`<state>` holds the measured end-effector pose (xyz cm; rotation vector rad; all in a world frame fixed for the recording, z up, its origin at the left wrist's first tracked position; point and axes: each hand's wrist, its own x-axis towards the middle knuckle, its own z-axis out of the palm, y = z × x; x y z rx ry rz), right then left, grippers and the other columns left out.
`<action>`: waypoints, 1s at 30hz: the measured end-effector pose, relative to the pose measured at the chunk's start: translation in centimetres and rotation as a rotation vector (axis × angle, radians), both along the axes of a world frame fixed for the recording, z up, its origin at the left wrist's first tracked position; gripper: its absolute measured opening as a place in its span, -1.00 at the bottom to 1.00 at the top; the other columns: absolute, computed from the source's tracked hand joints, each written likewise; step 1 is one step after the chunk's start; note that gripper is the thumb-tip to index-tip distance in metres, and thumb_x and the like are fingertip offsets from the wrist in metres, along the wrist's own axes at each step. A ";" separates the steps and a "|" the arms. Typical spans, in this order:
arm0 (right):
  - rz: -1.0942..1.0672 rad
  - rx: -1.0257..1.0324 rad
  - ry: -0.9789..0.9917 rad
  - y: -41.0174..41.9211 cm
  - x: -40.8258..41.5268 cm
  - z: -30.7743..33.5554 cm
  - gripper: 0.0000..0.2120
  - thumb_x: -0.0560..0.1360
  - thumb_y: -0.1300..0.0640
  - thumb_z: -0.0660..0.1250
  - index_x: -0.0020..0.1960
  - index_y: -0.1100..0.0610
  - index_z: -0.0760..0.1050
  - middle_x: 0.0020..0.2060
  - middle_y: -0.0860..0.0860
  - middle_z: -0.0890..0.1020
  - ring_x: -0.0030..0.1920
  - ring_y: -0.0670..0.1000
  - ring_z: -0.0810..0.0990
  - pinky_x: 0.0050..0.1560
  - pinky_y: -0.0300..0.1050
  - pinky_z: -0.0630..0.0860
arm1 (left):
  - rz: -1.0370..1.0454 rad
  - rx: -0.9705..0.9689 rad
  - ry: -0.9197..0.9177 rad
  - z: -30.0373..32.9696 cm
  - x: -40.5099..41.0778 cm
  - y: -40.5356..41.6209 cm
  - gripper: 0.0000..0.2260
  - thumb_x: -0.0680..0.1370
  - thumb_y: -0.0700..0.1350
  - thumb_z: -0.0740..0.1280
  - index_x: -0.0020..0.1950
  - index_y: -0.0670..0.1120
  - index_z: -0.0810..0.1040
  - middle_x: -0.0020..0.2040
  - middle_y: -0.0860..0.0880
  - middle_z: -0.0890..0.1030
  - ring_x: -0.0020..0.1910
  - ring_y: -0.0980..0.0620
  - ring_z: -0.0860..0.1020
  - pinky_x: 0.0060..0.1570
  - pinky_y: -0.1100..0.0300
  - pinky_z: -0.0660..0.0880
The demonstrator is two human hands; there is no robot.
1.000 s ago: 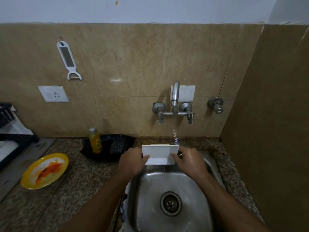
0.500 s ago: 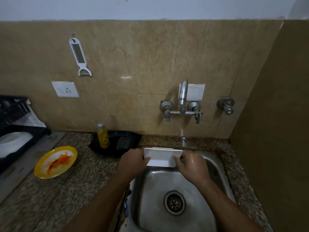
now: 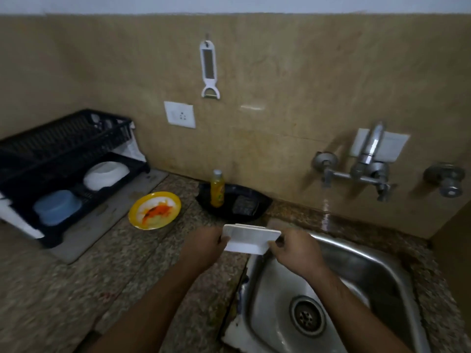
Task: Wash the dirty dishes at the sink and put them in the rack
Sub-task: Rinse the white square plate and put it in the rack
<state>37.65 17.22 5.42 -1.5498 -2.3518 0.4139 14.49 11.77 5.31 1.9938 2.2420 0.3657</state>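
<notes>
While hands (image 3: 251, 247) grip tray (image 3: 251, 236), over sink's (image 3: 362, 253) left edge.

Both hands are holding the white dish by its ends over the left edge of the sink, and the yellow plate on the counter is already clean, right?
Not quite. In the head view the yellow plate still carries orange food residue. The rest holds: the left hand and right hand hold the white dish by its ends over the sink's left edge.
</notes>
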 end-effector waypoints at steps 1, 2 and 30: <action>0.061 0.024 0.064 0.0 -2.3 0.6 -0.75 0.46 -0.12 0.33 0.10 -0.09 0.59 -0.15 -0.12 0.69 -0.10 -0.08 0.64 -0.13 -0.10 0.57 | 0.033 0.005 0.022 0.3 -2.3 -0.5 -0.74 0.61 0.08 0.22 -0.10 -0.05 0.57 -0.07 -0.10 0.64 -0.04 -0.09 0.59 -0.22 0.12 0.28; 0.113 0.071 0.117 0.0 -3.9 1.4 -0.67 0.46 -0.09 0.35 0.22 -0.16 0.54 -0.07 -0.16 0.68 -0.05 -0.11 0.63 -0.08 -0.11 0.57 | 0.031 0.034 0.039 0.8 -3.7 -0.8 -0.76 0.61 0.07 0.21 -0.15 -0.01 0.53 -0.09 -0.09 0.63 -0.07 -0.08 0.58 -0.25 0.13 0.26; 0.468 0.597 0.239 18.4 -65.9 11.1 -0.84 0.36 0.27 0.26 -0.13 0.18 0.58 -0.32 0.13 0.64 -0.37 0.16 0.60 -0.38 0.05 0.57 | 0.428 -0.188 -0.023 7.8 -57.9 3.2 -0.09 0.39 0.57 -0.07 0.61 0.08 -0.07 0.62 -0.02 -0.13 0.58 -0.08 -0.23 0.49 -0.27 -0.17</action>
